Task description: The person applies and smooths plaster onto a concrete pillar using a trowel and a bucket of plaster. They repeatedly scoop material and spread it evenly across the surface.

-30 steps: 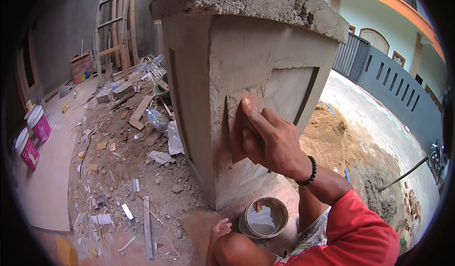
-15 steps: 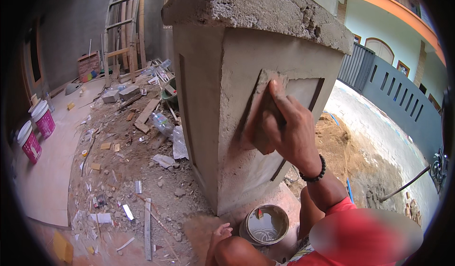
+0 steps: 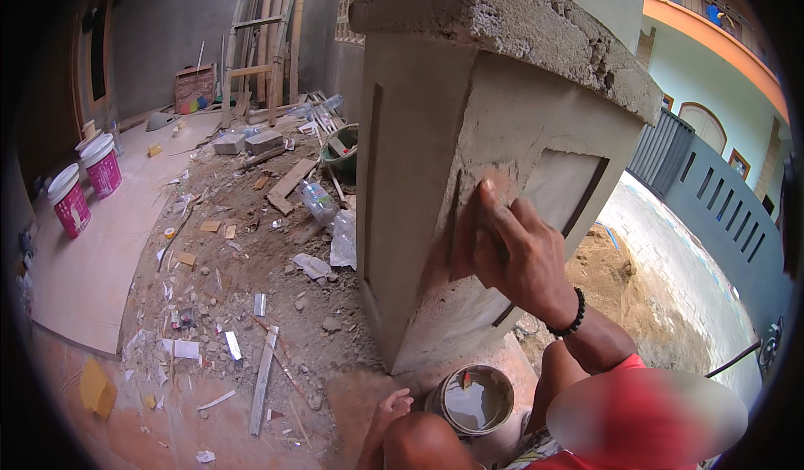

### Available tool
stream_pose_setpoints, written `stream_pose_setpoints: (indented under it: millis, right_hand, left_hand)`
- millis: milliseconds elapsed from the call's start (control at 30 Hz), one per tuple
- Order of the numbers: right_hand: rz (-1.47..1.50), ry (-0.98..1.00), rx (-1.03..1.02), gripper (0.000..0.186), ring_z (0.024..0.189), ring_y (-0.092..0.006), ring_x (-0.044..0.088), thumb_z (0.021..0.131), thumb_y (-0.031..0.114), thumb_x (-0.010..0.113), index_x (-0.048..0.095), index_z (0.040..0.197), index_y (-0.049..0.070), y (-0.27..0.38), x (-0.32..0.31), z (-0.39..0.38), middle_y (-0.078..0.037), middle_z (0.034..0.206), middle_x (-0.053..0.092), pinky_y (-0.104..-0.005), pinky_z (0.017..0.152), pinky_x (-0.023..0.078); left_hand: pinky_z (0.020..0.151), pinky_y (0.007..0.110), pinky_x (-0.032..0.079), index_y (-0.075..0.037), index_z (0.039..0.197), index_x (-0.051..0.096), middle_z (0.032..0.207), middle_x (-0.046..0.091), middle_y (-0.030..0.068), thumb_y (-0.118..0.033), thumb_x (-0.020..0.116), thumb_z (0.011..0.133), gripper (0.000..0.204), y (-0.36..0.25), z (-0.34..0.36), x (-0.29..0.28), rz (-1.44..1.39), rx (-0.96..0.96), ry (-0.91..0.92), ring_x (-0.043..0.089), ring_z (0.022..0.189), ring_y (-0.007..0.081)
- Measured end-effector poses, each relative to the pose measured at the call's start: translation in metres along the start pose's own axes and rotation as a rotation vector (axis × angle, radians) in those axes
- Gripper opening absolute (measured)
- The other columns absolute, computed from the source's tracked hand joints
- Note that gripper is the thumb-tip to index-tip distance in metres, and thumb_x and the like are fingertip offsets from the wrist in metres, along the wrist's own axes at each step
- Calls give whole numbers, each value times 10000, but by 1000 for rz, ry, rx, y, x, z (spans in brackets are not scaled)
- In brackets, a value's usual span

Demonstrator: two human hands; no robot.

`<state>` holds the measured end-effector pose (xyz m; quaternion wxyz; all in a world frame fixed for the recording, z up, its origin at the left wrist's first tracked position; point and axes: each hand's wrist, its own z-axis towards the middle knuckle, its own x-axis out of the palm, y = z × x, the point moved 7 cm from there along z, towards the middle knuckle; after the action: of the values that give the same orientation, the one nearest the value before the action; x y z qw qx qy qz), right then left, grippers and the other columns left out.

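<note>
My right hand (image 3: 523,248), with a dark beaded bracelet at the wrist, presses a plastering float (image 3: 463,240) against the front face of a grey cement pillar (image 3: 419,135). The float is a flat board, mostly hidden behind my fingers, near the pillar's vertical edge. Wet, rough mortar shows just above it, next to a recessed panel (image 3: 565,190). Low beside my knee, my left hand (image 3: 392,407) hangs loosely open with nothing visible in it. Right of that hand stands a bucket (image 3: 435,403) of greyish water, a small red-and-yellow piece at its inner edge.
Rubble, plastic bottles and wood scraps litter the ground left of the pillar. Two white-and-pink pails (image 3: 67,202) stand on a tiled strip (image 3: 109,261). A ladder (image 3: 251,51) leans at the back wall. A rough ledge (image 3: 553,26) overhangs the pillar face.
My right hand and the float have slid down the pillar face, closer to its vertical edge. The view has shifted, moving the surroundings rightward. My left hand stays by the knee.
</note>
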<state>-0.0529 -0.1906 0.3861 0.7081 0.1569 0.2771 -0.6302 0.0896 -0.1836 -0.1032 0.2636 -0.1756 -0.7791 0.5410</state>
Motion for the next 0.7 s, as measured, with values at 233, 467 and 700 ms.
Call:
stream_pose_setpoints:
  millis: [233,467,700]
  right_hand:
    - [952,367,64,490,1014,-181,642,972,260,636,533,1385,17,-5,-12,-65,-132,1109,658,-302,865,505]
    - [1804,426,817,518,1127,-119,600,1014,280,594,463,1435,8,-13,40,-120,-60,1293,610,-286,953,489]
    - [1400,911,845,505,939,-110,614,893,250,729,535,1308,38,-76,19,-140,-53,1083,653,-255,849,488]
  left_hand:
    - [929,303,506,25,1358,530,1214,670,131,-204,607,996,436,-167,-50,-1,-75,459,-63,638,1045,165]
    - [997,341,480,27,1353,536,1242,643,141,-159,608,996,409,-281,-57,38,-67,748,138,615,1132,202]
    - [928,338,506,12,1331,571,1188,668,152,-271,610,992,443,-212,-45,10,54,425,-41,637,1064,209]
